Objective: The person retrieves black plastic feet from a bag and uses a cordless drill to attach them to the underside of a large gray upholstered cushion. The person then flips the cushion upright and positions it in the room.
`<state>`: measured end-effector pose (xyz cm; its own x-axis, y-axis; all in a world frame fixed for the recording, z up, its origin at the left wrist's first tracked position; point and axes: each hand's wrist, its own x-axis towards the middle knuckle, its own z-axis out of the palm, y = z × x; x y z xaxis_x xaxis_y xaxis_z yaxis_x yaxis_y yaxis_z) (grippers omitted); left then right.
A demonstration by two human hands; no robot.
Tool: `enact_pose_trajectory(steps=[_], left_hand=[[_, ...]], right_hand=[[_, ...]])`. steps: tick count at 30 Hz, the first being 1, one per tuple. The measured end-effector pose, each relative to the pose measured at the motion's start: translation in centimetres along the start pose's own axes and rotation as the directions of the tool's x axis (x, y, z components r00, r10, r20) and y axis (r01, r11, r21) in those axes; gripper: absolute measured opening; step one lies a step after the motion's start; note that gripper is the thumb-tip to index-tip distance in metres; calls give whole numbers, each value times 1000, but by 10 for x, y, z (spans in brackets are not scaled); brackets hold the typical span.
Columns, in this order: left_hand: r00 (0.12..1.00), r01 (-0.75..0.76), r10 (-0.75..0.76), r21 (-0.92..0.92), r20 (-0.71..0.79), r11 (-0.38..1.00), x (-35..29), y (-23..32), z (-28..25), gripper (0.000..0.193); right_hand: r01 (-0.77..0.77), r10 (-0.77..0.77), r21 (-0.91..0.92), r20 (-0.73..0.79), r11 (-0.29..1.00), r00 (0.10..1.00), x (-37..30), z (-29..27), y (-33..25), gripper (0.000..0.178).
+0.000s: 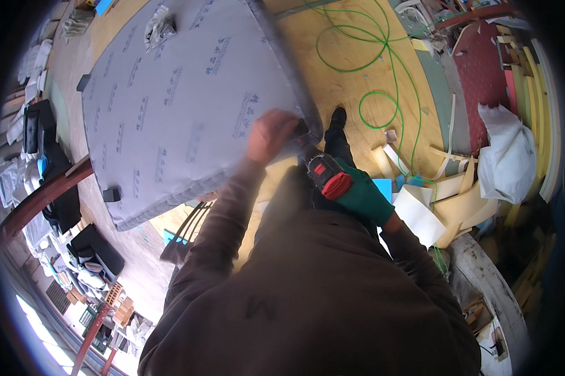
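A large upholstered base (188,106) lies underside up, covered in grey fabric with repeated dark print. Black block feet sit near its edge, one foot (111,195) at the near left and another foot (83,83) at the far left. At the corner nearest me, my left hand (273,135) closes its fingers on a black foot (300,129), which is partly hidden. My right hand (365,197), in a green glove, grips a red and black power drill (323,174). The drill's front end points at that foot; whether the bit touches it cannot be made out.
A clear plastic bag (160,28) lies on the base. A green hose (392,62) loops over the plywood floor (332,56) at right. Foam and board offcuts (448,203) and a white sack (508,153) lie to my right. A red metal beam (47,197) stands at left.
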<state>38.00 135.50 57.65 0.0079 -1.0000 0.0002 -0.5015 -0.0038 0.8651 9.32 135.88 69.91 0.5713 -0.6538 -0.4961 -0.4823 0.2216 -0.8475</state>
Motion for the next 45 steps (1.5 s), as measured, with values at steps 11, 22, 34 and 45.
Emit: enact_pose_trajectory(steps=[11, 22, 34, 45], left_hand=[[987, -160, 158, 72, 32, 985, -4, -8, 0, 17], [995, 2, 1, -38, 98, 999, 4, -2, -3, 24], [928, 298, -266, -88, 261, 951, 14, -41, 7, 33], [977, 206, -210, 429, -37, 879, -53, -24, 33, 45]], right_hand=[[62, -64, 107, 16, 992, 998, 0, -3, -14, 38], [62, -62, -32, 11, 998, 998, 2, 3, 8, 53], [28, -25, -64, 35, 998, 999, -1, -3, 3, 42], [-145, 155, -394, -6, 908, 988, 16, -16, 81, 44]])
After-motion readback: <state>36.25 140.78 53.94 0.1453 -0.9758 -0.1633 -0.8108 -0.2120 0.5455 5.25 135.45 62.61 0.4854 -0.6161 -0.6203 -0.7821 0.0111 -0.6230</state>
